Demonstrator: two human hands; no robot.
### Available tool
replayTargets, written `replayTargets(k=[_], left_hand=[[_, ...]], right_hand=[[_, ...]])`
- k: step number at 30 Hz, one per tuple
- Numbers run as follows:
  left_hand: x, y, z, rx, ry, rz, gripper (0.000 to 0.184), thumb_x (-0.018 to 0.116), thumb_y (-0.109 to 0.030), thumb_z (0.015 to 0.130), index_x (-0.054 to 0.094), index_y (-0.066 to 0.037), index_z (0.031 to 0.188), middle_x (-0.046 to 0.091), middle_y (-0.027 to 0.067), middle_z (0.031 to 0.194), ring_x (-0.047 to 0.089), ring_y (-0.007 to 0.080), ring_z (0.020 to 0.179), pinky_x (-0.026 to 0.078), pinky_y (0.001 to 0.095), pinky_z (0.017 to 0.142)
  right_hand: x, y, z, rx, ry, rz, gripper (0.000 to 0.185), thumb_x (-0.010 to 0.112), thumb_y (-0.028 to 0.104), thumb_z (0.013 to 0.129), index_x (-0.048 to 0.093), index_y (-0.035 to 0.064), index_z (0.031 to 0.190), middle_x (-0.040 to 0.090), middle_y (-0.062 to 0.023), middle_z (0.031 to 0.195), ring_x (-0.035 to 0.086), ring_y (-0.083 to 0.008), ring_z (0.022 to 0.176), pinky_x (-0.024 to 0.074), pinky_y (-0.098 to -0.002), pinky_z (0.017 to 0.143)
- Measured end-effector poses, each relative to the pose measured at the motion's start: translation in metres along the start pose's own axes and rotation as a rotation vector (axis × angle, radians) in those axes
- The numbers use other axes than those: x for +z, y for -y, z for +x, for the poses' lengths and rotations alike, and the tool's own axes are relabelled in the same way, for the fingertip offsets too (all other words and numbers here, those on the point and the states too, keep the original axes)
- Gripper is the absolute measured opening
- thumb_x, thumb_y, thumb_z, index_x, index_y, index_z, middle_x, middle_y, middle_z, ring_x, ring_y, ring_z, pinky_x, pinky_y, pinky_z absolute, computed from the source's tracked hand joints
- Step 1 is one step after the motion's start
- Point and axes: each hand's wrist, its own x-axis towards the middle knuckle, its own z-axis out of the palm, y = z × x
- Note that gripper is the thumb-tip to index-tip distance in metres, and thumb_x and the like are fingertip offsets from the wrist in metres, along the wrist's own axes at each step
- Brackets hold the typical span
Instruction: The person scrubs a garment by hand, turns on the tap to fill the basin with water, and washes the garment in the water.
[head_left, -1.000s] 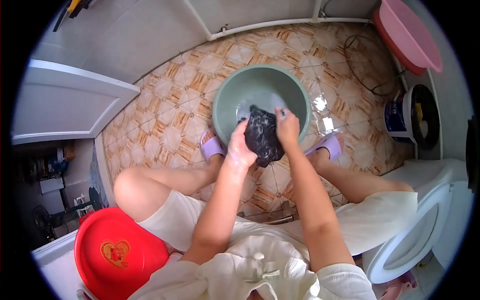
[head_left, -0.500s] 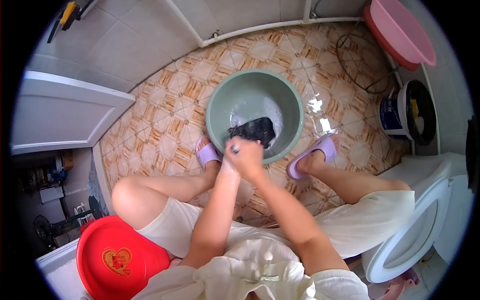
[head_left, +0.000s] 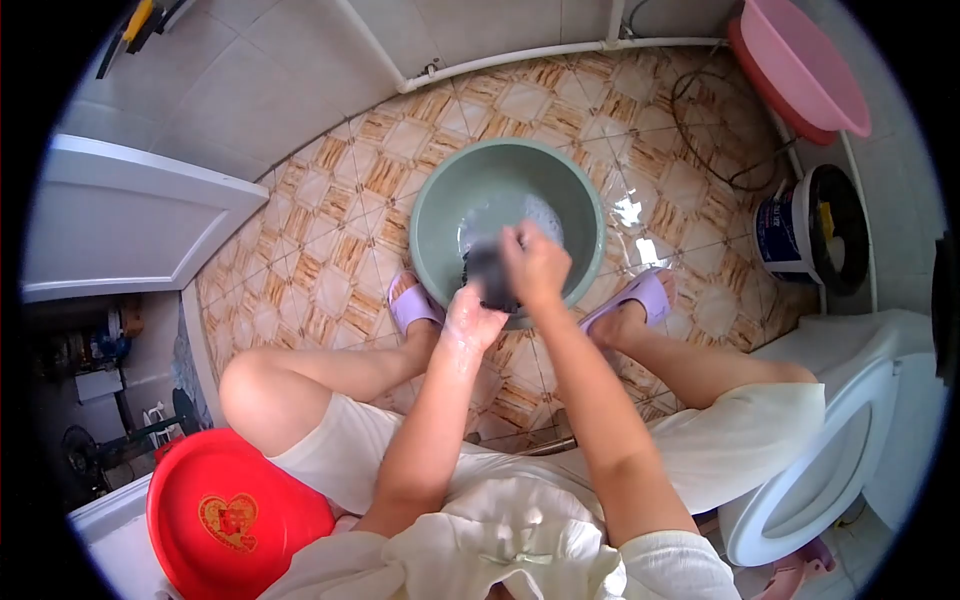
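Note:
A grey-green basin [head_left: 428, 190] stands on the floor between my feet, with soapy water and white suds [head_left: 540, 215] in its bottom. Over its near side I hold a wet black cloth [head_left: 490, 282], blurred by motion, so its exact kind does not show. My left hand [head_left: 474, 318] grips the lower edge of the cloth, and its wrist is wet with a little foam. My right hand [head_left: 538, 264] is curled against the cloth's upper right side. Its fingertips are partly blurred.
A red basin [head_left: 300, 510] sits at my lower left, near an open white door [head_left: 150, 220]. To the right are a toilet [head_left: 830, 480], a bucket [head_left: 785, 235] and pink basins [head_left: 805, 65]. A thin hose [head_left: 685, 130] lies on the tiled floor, wet beside the basin.
My hands were together at the near rim, with the black cloth spread in the basin. Now my right hand has moved up and right, and the cloth is bunched nearer my left hand.

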Motion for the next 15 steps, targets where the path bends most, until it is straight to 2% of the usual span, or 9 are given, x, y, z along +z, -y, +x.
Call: replayTargets(k=[1,3,4,6,7,9,10,13,15], left_hand=[[0.005,-0.004,-0.001,-0.017,-0.001,-0.034,0.029,0.039,-0.016,0.091,0.055,-0.008,0.114,0.060,0.0083,0.113,0.056,0.0221,0.106,0.043,0.0411,0.094],[0.016,-0.012,-0.004,-0.045,0.086,-0.071,0.032,0.038,-0.021,0.091,0.055,-0.007,0.115,0.060,0.0082,0.113,0.056,0.0223,0.105,0.043,0.0409,0.094],[0.022,-0.014,-0.008,-0.039,0.086,-0.077,0.032,0.038,-0.021,0.091,0.055,-0.007,0.115,0.060,0.0082,0.113,0.056,0.0223,0.105,0.043,0.0409,0.094],[0.031,-0.020,-0.013,-0.065,-0.064,-0.153,0.037,0.036,-0.028,0.091,0.056,-0.009,0.116,0.060,0.0090,0.112,0.057,0.0230,0.103,0.043,0.0411,0.094],[0.026,-0.019,-0.008,-0.064,-0.066,-0.153,0.037,0.036,-0.028,0.091,0.056,-0.009,0.116,0.060,0.0090,0.112,0.057,0.0230,0.103,0.043,0.0411,0.094],[0.010,-0.013,0.003,-0.009,0.109,-0.240,0.041,0.035,-0.038,0.091,0.057,-0.011,0.113,0.059,0.0075,0.113,0.054,0.0228,0.108,0.041,0.0436,0.094],[0.015,-0.013,0.000,-0.010,0.108,-0.239,0.041,0.035,-0.038,0.091,0.057,-0.011,0.113,0.059,0.0075,0.113,0.054,0.0228,0.108,0.041,0.0436,0.094],[0.014,-0.007,-0.006,-0.211,-0.002,-0.125,0.051,0.037,-0.045,0.089,0.049,-0.010,0.124,0.051,0.0125,0.126,0.044,0.0278,0.120,0.029,0.0490,0.104],[-0.009,0.002,0.004,-0.225,0.512,-0.344,0.060,0.041,-0.047,0.087,0.040,-0.006,0.130,0.040,0.0179,0.134,0.035,0.0314,0.126,0.021,0.0530,0.107]], right_hand=[[-0.012,-0.006,0.010,0.088,0.068,0.153,0.030,0.057,0.037,0.082,0.061,0.0067,0.082,0.062,-0.0156,0.071,0.062,-0.0279,0.071,0.0473,-0.0359,0.064],[0.011,-0.041,0.023,0.388,0.005,0.816,0.036,0.056,0.039,0.084,0.063,0.0039,0.089,0.062,-0.0135,0.077,0.061,-0.0219,0.082,0.0439,-0.0299,0.073],[0.007,-0.045,0.019,0.382,0.012,0.814,0.036,0.056,0.039,0.084,0.063,0.0039,0.089,0.062,-0.0135,0.077,0.061,-0.0219,0.082,0.0439,-0.0299,0.073],[-0.003,-0.046,0.003,0.778,0.521,1.160,0.036,0.054,0.036,0.087,0.063,0.0028,0.095,0.062,-0.0116,0.079,0.059,-0.0189,0.088,0.0411,-0.0285,0.078],[-0.005,-0.042,0.000,0.779,0.523,1.161,0.036,0.054,0.036,0.087,0.063,0.0028,0.095,0.062,-0.0116,0.079,0.059,-0.0189,0.088,0.0411,-0.0285,0.078],[-0.013,-0.030,-0.007,0.225,0.426,0.650,0.033,0.052,0.033,0.089,0.063,0.0025,0.093,0.062,-0.0144,0.082,0.060,-0.0255,0.085,0.0431,-0.0335,0.076],[-0.015,-0.020,-0.008,0.117,0.249,0.172,0.030,0.050,0.029,0.089,0.063,0.0022,0.089,0.062,-0.0180,0.084,0.059,-0.0331,0.082,0.0446,-0.0379,0.074],[-0.019,0.009,-0.014,-0.025,0.072,0.189,0.027,0.050,0.026,0.088,0.062,0.0028,0.084,0.061,-0.0196,0.085,0.056,-0.0377,0.079,0.0446,-0.0427,0.073],[-0.002,0.027,-0.037,-0.152,0.139,0.289,0.023,0.050,0.024,0.085,0.062,0.0053,0.079,0.063,-0.0160,0.085,0.059,-0.0345,0.079,0.0441,-0.0440,0.080]])
